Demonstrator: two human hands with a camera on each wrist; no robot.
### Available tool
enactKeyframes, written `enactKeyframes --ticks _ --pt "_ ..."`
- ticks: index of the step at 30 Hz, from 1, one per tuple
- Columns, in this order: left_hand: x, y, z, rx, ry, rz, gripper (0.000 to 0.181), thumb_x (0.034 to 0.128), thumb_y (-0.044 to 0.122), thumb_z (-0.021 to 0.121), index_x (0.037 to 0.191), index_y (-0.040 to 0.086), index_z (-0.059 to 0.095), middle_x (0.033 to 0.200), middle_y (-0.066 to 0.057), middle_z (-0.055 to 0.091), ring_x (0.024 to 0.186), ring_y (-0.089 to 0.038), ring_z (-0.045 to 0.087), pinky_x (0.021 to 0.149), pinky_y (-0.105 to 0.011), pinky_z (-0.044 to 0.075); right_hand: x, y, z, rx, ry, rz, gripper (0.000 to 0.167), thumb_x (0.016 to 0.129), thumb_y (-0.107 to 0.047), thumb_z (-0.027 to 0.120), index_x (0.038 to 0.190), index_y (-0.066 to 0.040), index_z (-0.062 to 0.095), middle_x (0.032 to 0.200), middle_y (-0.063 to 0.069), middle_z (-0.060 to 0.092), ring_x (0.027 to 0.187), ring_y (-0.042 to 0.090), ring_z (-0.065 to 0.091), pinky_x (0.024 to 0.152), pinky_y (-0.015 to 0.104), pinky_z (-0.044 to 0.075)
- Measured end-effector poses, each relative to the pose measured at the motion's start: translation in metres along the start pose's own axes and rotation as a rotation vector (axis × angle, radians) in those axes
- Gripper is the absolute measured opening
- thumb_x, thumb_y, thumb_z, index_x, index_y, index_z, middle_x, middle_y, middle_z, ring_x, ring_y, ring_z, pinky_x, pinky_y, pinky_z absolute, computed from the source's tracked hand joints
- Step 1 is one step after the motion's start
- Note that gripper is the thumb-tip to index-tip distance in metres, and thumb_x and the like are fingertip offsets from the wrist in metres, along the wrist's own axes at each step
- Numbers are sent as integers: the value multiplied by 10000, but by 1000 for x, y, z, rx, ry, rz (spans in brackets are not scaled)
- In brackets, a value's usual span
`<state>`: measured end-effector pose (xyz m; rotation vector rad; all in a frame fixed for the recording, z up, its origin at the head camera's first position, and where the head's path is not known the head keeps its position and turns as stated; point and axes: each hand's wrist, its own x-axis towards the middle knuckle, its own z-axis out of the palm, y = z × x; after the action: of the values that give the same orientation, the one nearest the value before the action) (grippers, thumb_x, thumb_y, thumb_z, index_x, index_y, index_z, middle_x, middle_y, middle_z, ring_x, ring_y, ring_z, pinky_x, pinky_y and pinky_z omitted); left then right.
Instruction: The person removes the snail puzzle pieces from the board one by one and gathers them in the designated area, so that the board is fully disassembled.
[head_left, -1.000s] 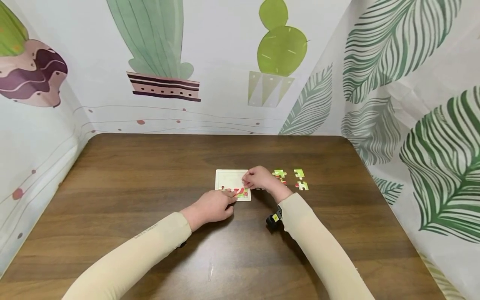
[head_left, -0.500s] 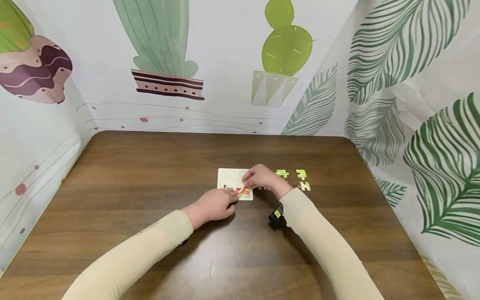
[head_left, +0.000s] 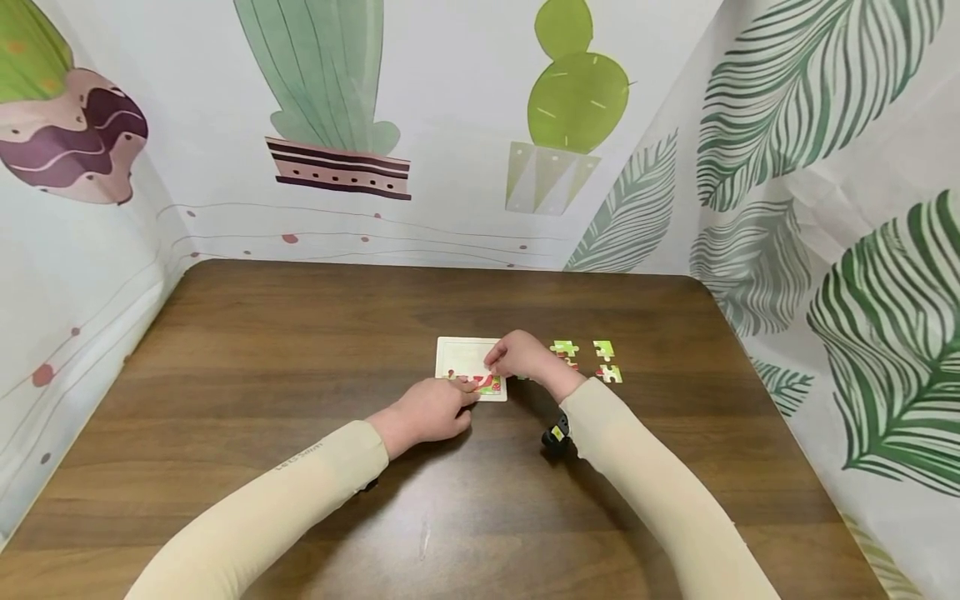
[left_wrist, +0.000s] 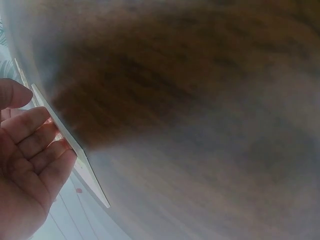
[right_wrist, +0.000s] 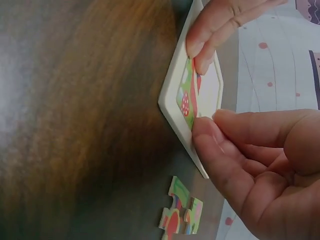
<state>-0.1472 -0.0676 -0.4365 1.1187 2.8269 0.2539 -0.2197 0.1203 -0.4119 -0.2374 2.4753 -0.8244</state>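
A pale puzzle tray [head_left: 459, 341] lies flat near the table's middle. Along its near side sit joined picture pieces [right_wrist: 186, 102] in red and green, one with a white-spotted red mushroom. My left hand [head_left: 427, 410] comes in from the left, and its extended fingertips rest on these pieces. At the tray's right side, my right hand [head_left: 522, 354] brings thumb and forefinger together on a puzzle piece by the end of the row; the fingers mostly hide that piece. In the left wrist view, the left hand [left_wrist: 30, 160] reaches over the tray edge, its fingers slightly bent.
Right of the tray lie several loose puzzle pieces, among them a green one [head_left: 564, 347], a corner-like green one [head_left: 603, 349] and a red-and-green one [head_left: 611, 374]. The brown wooden table [head_left: 300, 333] meets a patterned wall cloth [head_left: 450, 125] at the back.
Both hands keep nearly the same place on the tray, with only slight finger movement on the right. The whole scene shifts a little to the right as the head camera turns.
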Motion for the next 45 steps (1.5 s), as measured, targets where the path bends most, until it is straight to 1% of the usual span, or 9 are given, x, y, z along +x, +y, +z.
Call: enactKeyframes --ticks 5,9,12,19,24,28,33,37,45 --pt "0 0 3 6 6 6 401 918 171 591 1284 72 723 1362 -88 700 1268 -262 676 983 -420 577 4 1 -1 -36 -34 -9 219 893 -15 677 1088 12 773 978 87 772 735 55 584 685 168 498" --pt "1 1 3 -6 0 4 405 919 171 585 1286 68 721 1372 -97 693 1274 -275 671 998 -424 569 7 3 -1 8 -55 4 215 884 -3 679 1079 20 768 985 94 760 742 71 594 699 185 520" --pt "1 1 1 -11 -7 -5 407 924 172 580 1292 68 718 1380 -99 687 1288 -275 663 1012 -427 562 9 4 -2 32 -59 -2 214 876 3 672 1067 22 767 967 85 750 745 79 593 698 189 519" --pt "0 1 -1 2 -4 1 400 926 172 579 1286 70 722 1369 -94 694 1282 -263 667 1001 -420 569 11 5 -2 13 -73 -12 207 876 1 671 1056 13 772 1004 99 761 773 77 630 736 210 560" --pt "0 1 -1 -20 -13 -11 411 929 176 576 1302 71 713 1383 -96 685 1284 -274 664 998 -434 569 10 5 -5 73 -89 11 180 883 13 683 1041 36 767 958 83 747 754 83 628 721 211 562" --pt "0 1 -1 -11 -7 -8 408 925 174 576 1294 71 718 1379 -99 688 1281 -278 667 993 -437 572 11 7 -5 128 -95 22 165 884 8 711 1032 53 768 919 75 756 724 79 629 710 210 568" --pt "0 0 -1 -7 -12 -12 405 925 176 579 1291 74 720 1380 -97 688 1284 -275 665 994 -437 571 14 11 -5 185 -116 28 165 891 9 719 1038 66 767 934 92 778 761 80 672 789 260 616" --pt "0 1 -1 -21 -26 -24 413 929 179 577 1305 70 710 1399 -96 674 1302 -288 652 1014 -444 561 16 14 -5 235 -138 37 180 901 15 704 1063 69 759 931 67 769 797 81 672 824 282 622" --pt "1 1 -2 -23 -22 -25 415 924 174 576 1303 71 712 1398 -93 675 1298 -292 654 1016 -444 560 15 15 -9 265 -167 39 210 906 -25 719 1098 52 756 928 32 759 781 75 664 777 241 602"
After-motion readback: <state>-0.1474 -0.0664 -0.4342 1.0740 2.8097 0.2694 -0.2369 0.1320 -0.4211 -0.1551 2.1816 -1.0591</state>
